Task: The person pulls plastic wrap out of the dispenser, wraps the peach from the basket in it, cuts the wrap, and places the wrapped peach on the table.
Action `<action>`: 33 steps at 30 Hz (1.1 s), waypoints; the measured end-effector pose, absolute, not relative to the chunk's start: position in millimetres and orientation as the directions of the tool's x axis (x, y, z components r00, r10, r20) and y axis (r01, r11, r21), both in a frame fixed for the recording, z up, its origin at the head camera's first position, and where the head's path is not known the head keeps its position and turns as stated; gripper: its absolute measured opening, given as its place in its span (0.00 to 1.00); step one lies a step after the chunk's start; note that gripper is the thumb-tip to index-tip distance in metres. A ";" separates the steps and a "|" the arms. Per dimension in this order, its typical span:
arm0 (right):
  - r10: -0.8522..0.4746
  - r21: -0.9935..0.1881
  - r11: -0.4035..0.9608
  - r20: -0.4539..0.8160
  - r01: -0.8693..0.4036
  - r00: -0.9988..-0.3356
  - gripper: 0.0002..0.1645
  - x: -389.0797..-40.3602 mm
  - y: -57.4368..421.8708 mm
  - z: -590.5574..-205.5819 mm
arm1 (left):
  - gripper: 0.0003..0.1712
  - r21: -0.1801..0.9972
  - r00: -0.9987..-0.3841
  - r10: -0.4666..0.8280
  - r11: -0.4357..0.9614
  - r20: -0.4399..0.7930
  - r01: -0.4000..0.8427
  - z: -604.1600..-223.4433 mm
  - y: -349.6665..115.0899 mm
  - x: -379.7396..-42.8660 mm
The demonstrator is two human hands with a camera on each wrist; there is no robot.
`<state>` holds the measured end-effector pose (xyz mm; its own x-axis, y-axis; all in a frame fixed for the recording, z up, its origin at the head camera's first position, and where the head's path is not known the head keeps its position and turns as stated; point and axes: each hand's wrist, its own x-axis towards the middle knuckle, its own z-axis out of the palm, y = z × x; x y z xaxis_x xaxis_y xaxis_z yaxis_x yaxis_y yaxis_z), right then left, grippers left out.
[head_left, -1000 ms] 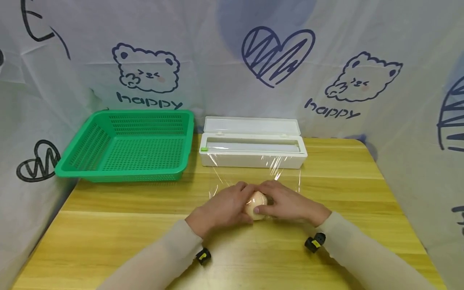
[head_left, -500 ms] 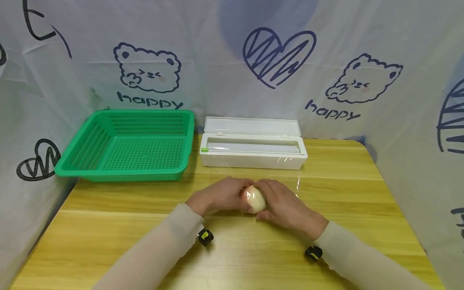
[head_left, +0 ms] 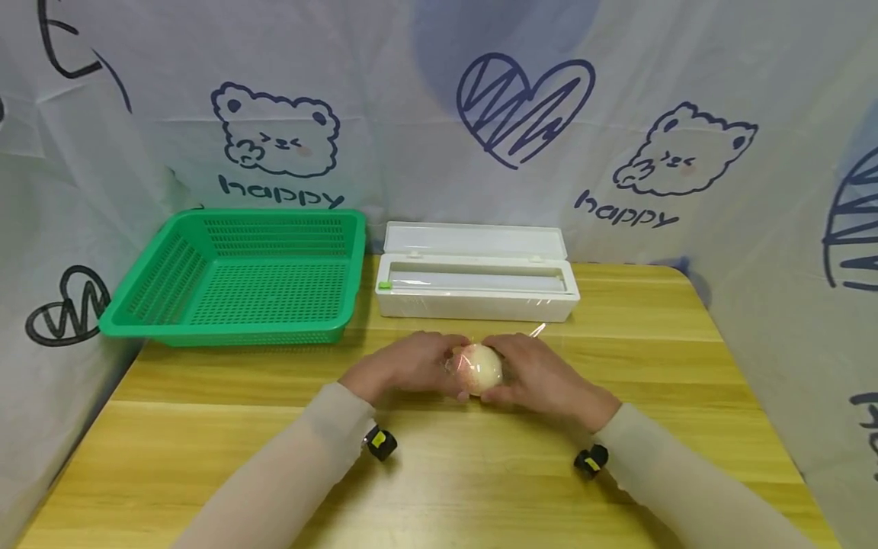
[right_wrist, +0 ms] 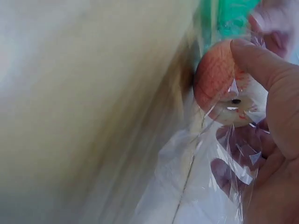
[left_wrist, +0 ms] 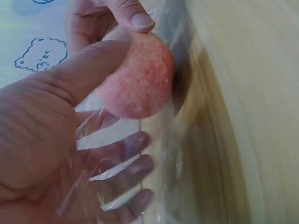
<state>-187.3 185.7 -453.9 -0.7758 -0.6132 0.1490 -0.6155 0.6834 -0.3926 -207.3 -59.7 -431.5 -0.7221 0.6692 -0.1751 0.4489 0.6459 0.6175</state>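
Observation:
A pink-and-cream apple [head_left: 480,370] is held between both hands over the middle of the table. Clear cling film [right_wrist: 175,168] lies over the fruit and hangs in wrinkles about the fingers. My left hand [head_left: 414,362] grips the apple's left side, its thumb on the speckled red skin in the left wrist view, other fingers spread behind the film. From the right, my right hand [head_left: 542,377] holds the fruit with its thumb on top and fingers curled underneath. A dark spot shows on the apple's end in the right wrist view.
Behind the hands stands a white cling film dispenser [head_left: 476,307] with its lid raised and a roll inside. A green perforated basket [head_left: 240,332] sits at the back left of the wooden table [head_left: 652,366]. A printed cloth hangs behind.
Both hands have turned the apple in the film and moved it slightly away from the body. The film stretched from the dispenser a second ago now shows mostly around the fruit.

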 end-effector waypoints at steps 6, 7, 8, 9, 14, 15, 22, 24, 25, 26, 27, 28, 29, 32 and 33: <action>-0.622 -0.433 0.691 0.051 -0.579 -0.781 0.43 -200.7 188.5 -449.3 | 0.41 0.524 -0.740 0.625 0.729 -0.249 0.439 -427.2 -84.3 -211.9; -0.626 -0.445 0.688 0.038 -0.574 -0.779 0.42 -203.2 188.9 -448.3 | 0.38 0.503 -0.755 0.610 0.744 -0.241 0.440 -425.8 -89.3 -213.3; -0.631 -0.455 0.682 0.029 -0.573 -0.775 0.41 -205.7 189.5 -447.5 | 0.34 0.493 -0.769 0.596 0.753 -0.230 0.436 -424.5 -94.0 -215.0; -0.636 -0.463 0.678 0.020 -0.571 -0.771 0.40 -208.1 190.3 -446.9 | 0.30 0.483 -0.785 0.579 0.764 -0.221 0.428 -421.9 -98.3 -216.0; -0.657 -0.490 0.672 -0.048 -0.556 -0.752 0.37 -219.9 191.5 -439.3 | 0.26 0.412 -0.853 0.494 0.822 -0.171 0.393 -403.0 -110.1 -214.2; -0.662 -0.493 0.672 -0.067 -0.552 -0.746 0.36 -222.2 191.7 -437.0 | 0.28 0.374 -0.864 0.475 0.842 -0.169 0.389 -397.7 -108.5 -210.7; -0.698 -0.522 0.659 -0.155 -0.542 -0.699 0.36 -235.3 192.5 -424.0 | 0.34 0.121 -0.808 0.582 0.799 0.091 0.589 -385.4 -54.5 -185.7; -0.706 -0.498 0.657 -0.145 -0.566 -0.693 0.35 -237.7 191.2 -423.2 | 0.36 0.078 -0.758 0.639 0.755 0.134 0.651 -395.8 -40.6 -185.1; -0.709 -0.488 0.657 -0.140 -0.575 -0.691 0.35 -238.3 190.0 -423.0 | 0.38 0.056 -0.737 0.661 0.738 0.141 0.672 -402.5 -35.9 -186.0; -0.711 -0.474 0.658 -0.135 -0.585 -0.690 0.35 -238.8 188.9 -422.8 | 0.43 0.041 -0.722 0.678 0.724 0.140 0.688 -409.4 -32.5 -187.3; -0.709 -0.458 0.664 -0.136 -0.591 -0.692 0.35 -239.2 187.8 -423.0 | 0.47 0.040 -0.716 0.685 0.719 0.135 0.694 -416.3 -30.3 -189.6; -0.703 -0.449 0.672 -0.140 -0.588 -0.697 0.35 -239.3 187.0 -423.1 | 0.50 0.037 -0.711 0.691 0.713 0.134 0.700 -422.7 -28.8 -191.8; -0.698 -0.442 0.680 -0.145 -0.585 -0.702 0.35 -239.5 186.0 -423.3 | 0.53 0.043 -0.709 0.692 0.711 0.138 0.702 -428.0 -27.8 -193.7; -0.683 -0.435 0.697 -0.158 -0.570 -0.713 0.36 -238.7 184.4 -421.5 | 0.53 0.078 -0.703 0.691 0.701 0.168 0.708 -438.2 -27.4 -200.7; -0.676 -0.433 0.702 -0.155 -0.566 -0.720 0.38 -238.1 184.5 -420.6 | 0.51 0.094 -0.703 0.689 0.699 0.178 0.709 -439.3 -27.2 -203.3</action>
<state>-238.1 184.5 -420.6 -0.7202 -0.6763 -0.1546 -0.5659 0.7017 -0.4329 -203.3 -27.2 -439.3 -0.7027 0.6888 0.1783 0.7089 0.6990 0.0938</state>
